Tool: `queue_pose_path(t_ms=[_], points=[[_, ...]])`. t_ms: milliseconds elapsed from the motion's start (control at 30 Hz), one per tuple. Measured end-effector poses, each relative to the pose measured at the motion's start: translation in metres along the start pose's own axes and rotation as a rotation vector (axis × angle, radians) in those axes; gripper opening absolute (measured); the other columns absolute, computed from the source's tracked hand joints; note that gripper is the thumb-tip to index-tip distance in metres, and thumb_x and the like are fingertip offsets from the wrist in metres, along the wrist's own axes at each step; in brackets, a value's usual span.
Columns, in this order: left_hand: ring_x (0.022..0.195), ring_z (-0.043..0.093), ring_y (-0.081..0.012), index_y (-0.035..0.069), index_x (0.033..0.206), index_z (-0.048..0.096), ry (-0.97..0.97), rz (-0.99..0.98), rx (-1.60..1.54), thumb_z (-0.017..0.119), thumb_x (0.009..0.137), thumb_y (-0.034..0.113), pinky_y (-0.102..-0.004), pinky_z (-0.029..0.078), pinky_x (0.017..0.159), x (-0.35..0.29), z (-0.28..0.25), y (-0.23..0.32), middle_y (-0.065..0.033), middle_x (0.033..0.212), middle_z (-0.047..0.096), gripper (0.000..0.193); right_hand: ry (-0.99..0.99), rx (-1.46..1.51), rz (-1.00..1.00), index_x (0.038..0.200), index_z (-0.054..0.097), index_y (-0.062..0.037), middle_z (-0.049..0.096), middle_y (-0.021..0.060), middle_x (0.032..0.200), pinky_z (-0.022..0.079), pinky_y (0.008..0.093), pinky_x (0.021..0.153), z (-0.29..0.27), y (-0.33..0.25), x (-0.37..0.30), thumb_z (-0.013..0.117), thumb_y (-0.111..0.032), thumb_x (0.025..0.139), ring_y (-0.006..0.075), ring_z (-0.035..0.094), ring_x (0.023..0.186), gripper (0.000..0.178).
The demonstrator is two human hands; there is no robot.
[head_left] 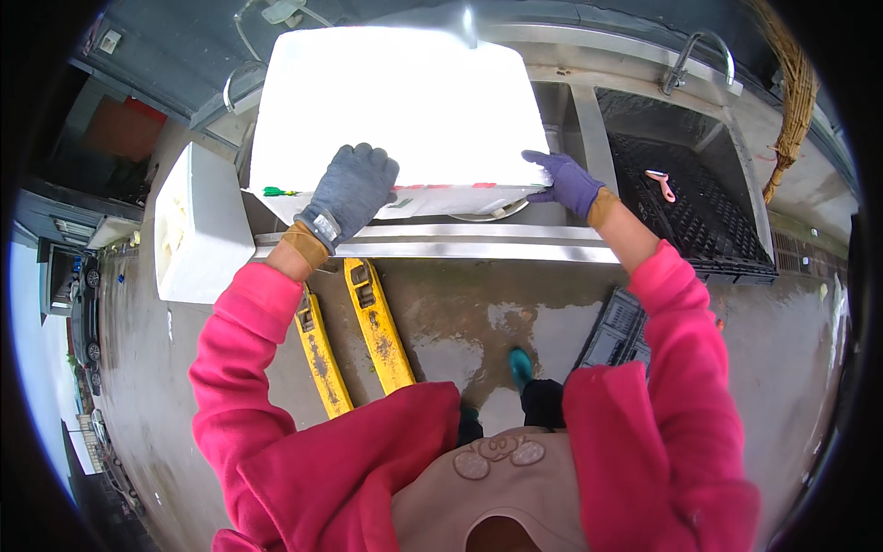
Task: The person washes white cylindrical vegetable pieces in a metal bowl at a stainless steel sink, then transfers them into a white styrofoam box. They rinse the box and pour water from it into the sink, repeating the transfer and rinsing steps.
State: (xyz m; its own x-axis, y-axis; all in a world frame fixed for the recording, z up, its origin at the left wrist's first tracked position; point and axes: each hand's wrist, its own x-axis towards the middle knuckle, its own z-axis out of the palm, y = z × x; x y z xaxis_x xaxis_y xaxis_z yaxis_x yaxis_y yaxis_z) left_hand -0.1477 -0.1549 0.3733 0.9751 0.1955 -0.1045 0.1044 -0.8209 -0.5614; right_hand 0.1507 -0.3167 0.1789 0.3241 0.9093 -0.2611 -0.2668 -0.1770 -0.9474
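Note:
A large white foam box (395,110) rests across the metal sink in front of me, its top bright with glare. My left hand (348,191), in a grey glove, is a fist against the box's near edge, left of the middle. Its fingertips are hidden, so what they hold cannot be made out. At the near right corner my right hand (567,182), in a purple glove, grips the box, fingers on top and thumb lower down. Red and green marks run along the near edge. Under it, part of a round rim (497,213) shows.
Left stands another white foam box (204,225), tilted. A black crate (708,202) in the right sink basin carries a pink peeler (660,186). Yellow pallet-jack forks (379,331) and a grey crate (614,329) lie on the wet floor. A faucet (704,60) and straw broom (793,101) are far right.

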Motion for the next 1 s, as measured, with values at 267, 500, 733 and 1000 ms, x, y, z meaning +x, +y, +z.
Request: queue_pose_path(t_ms=[267,500,733,1000], points=[[0.105,0.055,-0.0243,0.009,0.134,0.046,-0.028,-0.073,0.044,0.070,0.079,0.038,-0.0435,0.035,0.104,-0.019,-0.017,-0.010,-0.0087,0.102,0.060,0.066,0.004,0.137,-0.012,0.114,0.056,0.0022,0.031,0.0180,0.130,0.062,0.0403,0.079,0.005,0.028,0.011,0.054,-0.020,0.093,0.0344,0.045,0.119,0.031],[0.127,0.046,-0.0249,0.007,0.113,0.065,-0.203,-0.261,0.054,0.070,0.076,0.049,-0.0504,0.008,0.119,-0.050,-0.074,-0.068,-0.0102,0.110,0.065,0.056,-0.165,0.011,-0.104,0.113,0.057,0.0017,0.033,0.0176,0.128,0.062,0.0414,0.078,-0.006,0.024,0.019,0.053,-0.019,0.093,0.0355,0.047,0.116,0.028],[0.106,0.060,-0.0252,0.006,0.093,0.069,0.018,-0.183,0.070,0.074,0.074,0.043,-0.0537,0.019,0.116,-0.056,-0.089,-0.058,-0.0114,0.087,0.067,0.042,-0.057,-0.086,-0.181,0.112,0.059,-0.0002,0.040,0.0162,0.124,0.063,0.0410,0.076,-0.004,0.016,0.064,0.056,-0.015,0.092,0.0334,0.049,0.112,0.025],[0.099,0.059,-0.0238,0.008,0.089,0.061,0.172,-0.124,0.009,0.074,0.072,0.036,-0.0611,0.014,0.116,-0.063,-0.038,-0.030,-0.0058,0.077,0.060,0.035,0.043,0.224,-0.151,0.115,0.060,-0.0038,0.054,0.0092,0.113,0.062,0.0382,0.074,-0.012,-0.007,0.105,0.064,-0.020,0.087,0.0238,0.055,0.104,0.032]])
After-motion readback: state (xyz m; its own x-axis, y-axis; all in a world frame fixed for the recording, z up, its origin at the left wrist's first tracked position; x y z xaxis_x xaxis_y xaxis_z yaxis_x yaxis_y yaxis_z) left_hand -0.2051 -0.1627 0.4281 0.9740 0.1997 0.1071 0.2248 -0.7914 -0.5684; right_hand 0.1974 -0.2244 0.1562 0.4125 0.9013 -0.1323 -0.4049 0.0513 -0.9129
